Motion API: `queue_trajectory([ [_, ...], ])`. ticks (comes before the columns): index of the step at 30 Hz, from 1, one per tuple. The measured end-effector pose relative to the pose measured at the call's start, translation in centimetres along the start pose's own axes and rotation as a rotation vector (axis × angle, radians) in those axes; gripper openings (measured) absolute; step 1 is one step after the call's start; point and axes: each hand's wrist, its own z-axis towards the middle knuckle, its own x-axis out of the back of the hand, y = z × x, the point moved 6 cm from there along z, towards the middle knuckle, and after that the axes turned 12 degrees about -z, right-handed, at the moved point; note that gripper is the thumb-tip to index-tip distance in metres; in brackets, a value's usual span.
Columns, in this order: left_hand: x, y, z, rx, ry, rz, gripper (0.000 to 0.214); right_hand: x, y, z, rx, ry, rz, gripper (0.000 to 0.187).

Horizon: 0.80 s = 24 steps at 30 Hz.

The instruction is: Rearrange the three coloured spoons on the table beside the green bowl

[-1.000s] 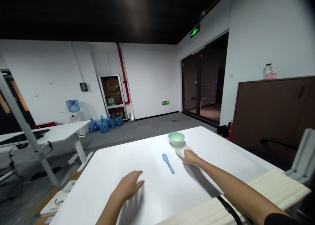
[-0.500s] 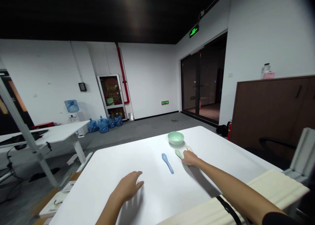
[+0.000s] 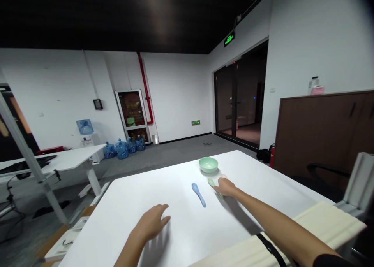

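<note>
My right hand (image 3: 226, 187) is closed at the middle of a light green spoon (image 3: 211, 182), whose bowl end and handle tip show on either side of the fingers. A cream-coloured piece (image 3: 223, 176), perhaps another spoon, peeks out behind that hand, mostly hidden by it. To the left, a blue spoon (image 3: 199, 195) lies untouched on the white table (image 3: 122, 204). Beyond the spoons stands a green bowl (image 3: 208, 165), upright. My left hand (image 3: 153, 222) hovers over the table left of the blue spoon, fingers apart and holding nothing.
Along the table's near right edge lies a cream ridged panel (image 3: 327, 222) with a black strap (image 3: 271, 249). A brown cabinet (image 3: 318, 130) stands to the right. Another white table (image 3: 73, 156) and several blue water jugs (image 3: 122, 149) are at the left.
My right hand has shifted slightly over the green spoon, and less of the cream piece shows behind it. My left hand, the blue spoon and the bowl stay put.
</note>
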Motion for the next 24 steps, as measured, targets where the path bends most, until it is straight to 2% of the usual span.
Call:
queue_trajectory([
  [3,0.0,0.0,0.1,0.005,0.000,-0.001,0.059,1.5,-0.1,-0.1,0.019,0.064,-0.015,0.041],
  [10,0.0,0.2,0.0,0.006,-0.007,0.011,0.059,6.9,-0.5,-1.7,0.079,0.215,0.077,0.054],
  [13,0.0,0.3,-0.1,0.002,-0.003,0.008,0.059,8.1,-0.1,-2.5,0.129,0.242,0.139,0.058],
  [18,0.0,0.2,-0.1,-0.001,-0.001,0.000,0.060,8.4,1.3,-3.8,0.189,0.275,0.117,0.065],
  [24,0.1,0.0,0.1,0.008,0.010,-0.005,0.060,7.0,2.7,-5.2,0.198,0.287,0.008,0.067],
])
